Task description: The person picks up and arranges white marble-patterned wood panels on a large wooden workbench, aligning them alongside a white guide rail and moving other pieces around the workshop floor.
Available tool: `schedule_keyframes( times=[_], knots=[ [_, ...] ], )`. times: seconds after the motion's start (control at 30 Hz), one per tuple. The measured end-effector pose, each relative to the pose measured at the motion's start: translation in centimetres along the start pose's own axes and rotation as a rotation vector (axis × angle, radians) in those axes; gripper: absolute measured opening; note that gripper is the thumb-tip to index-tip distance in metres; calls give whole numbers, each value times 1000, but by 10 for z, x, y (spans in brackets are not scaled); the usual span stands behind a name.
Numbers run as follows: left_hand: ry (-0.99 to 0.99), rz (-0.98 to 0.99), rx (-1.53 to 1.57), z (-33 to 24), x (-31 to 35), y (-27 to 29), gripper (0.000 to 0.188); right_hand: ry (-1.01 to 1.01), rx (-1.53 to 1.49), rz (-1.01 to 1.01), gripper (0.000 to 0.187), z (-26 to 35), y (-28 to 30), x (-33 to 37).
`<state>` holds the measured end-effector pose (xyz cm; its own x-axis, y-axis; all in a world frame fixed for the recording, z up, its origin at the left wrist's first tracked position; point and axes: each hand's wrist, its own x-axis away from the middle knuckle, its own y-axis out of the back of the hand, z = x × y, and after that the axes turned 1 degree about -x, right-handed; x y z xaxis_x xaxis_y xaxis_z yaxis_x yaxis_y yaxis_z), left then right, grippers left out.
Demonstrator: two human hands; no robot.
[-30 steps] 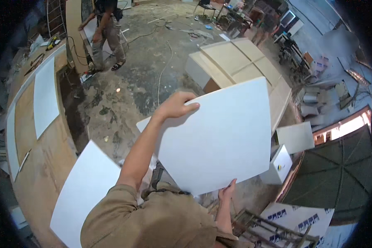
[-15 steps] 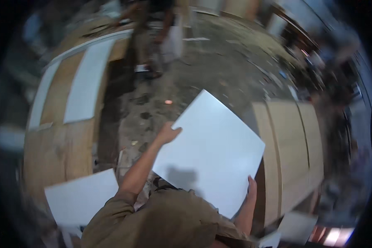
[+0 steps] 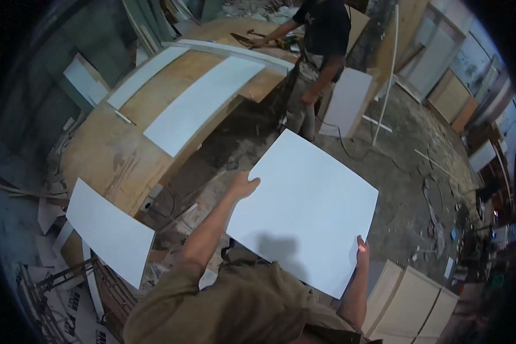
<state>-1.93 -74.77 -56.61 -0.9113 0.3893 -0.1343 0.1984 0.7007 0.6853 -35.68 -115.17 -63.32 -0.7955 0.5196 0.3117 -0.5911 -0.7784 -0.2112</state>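
Observation:
A large white square panel is held out in front of my body by both hands. My left hand grips its left edge, thumb on the top face and fingers out of sight beneath. At the right edge, near the lower corner, my right hand is closed on the panel with its thumb showing. A dark shadow falls on the panel's near part. To my left, another white panel rests by the near end of a wooden worktable.
Two white strips lie on the worktable, the wider white board nearest me. A co-worker stands at its far end, a hand on a tool there. Cream panels stand at lower right. A cable and scraps litter the floor.
My view has swung left, so the worktable and co-worker appear further right and the cream panels lower. Both hands still hold the white panel.

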Motion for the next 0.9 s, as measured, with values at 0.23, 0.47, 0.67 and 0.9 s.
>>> schedule_keyframes(
  times=[0.23, 0.47, 0.67, 0.9],
  knots=[
    [433, -19, -148, -25, -113, 22, 56, 16, 60, -149, 52, 36, -54, -146],
    [385, 10, -259, 52, -258, 42, 50, 61, 18, -143, 49, 43, -177, -234],
    [322, 97, -273, 107, -352, 31, 61, 21, -1, -197, 48, 52, -220, -294],
    [67, -25, -267, 127, -367, 27, 49, -5, 43, -277, 47, 71, -262, -335]
  ],
)
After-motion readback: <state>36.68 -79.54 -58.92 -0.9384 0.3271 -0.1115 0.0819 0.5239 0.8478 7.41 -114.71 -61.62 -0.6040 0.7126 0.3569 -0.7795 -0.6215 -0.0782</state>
